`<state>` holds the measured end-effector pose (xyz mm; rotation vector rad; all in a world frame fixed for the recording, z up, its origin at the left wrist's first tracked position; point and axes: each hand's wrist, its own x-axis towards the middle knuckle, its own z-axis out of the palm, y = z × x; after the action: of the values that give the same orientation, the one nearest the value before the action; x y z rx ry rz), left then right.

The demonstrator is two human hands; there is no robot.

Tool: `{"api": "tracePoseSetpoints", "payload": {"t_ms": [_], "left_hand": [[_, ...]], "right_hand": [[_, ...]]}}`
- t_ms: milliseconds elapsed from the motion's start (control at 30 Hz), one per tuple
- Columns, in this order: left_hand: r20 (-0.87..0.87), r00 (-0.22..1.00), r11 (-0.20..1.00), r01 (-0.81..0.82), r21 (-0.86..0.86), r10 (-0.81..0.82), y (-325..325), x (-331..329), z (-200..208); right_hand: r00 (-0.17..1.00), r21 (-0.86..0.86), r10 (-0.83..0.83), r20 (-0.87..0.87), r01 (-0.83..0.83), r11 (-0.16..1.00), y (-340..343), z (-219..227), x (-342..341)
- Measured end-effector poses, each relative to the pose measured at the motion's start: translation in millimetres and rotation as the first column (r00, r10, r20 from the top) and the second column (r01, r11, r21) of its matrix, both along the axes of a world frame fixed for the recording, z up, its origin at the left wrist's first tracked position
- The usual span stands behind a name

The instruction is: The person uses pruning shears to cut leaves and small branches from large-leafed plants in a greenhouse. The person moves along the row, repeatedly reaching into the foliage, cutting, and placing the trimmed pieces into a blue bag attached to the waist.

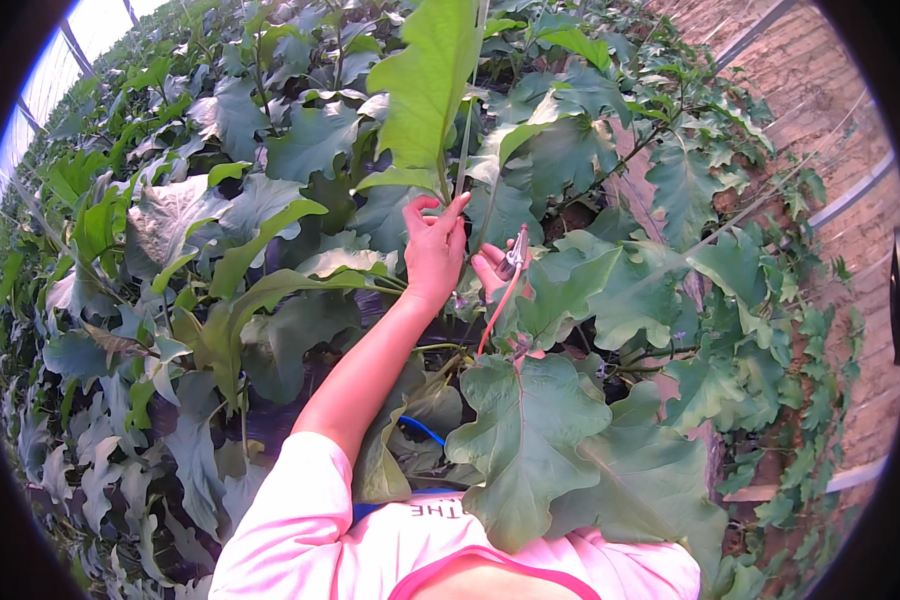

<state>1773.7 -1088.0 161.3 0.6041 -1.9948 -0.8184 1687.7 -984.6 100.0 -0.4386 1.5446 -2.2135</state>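
My left hand point(436, 245) reaches up among the eggplant leaves, fingers closed round an upright leafy stem point(443, 182) beside a thin pale string point(465, 140). A large bright green leaf point(425, 85) stands above those fingers. Just right of it and lower, my right hand point(490, 268) is closed on a pair of pruning shears point(499, 310) with red handles. Their short metal blades point(517, 248) point upward, with no stem visible between them. Leaves hide my right forearm and part of that hand.
Dense eggplant plants point(240, 230) crowd the left and far side. Broad leaves point(530, 440) overhang my chest. A blue curved piece point(422, 430) shows among the lower foliage. To the right, metal tubes point(855, 188) cross in front of a brownish ridged wall point(820, 90).
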Motion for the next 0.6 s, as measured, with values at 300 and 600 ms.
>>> {"api": "tracePoseSetpoints", "payload": {"t_ms": [300,600], "left_hand": [[-0.179,0.949,0.957,0.229,-0.179,-0.261,33,68,-55],[0.129,0.877,0.879,0.435,0.193,-0.463,-15,33,-30]], "right_hand": [[0.985,0.145,0.129,-0.115,-0.112,0.983,-1,-5,20],[0.979,0.165,0.104,-0.175,-0.075,0.983,18,0,4]]}}
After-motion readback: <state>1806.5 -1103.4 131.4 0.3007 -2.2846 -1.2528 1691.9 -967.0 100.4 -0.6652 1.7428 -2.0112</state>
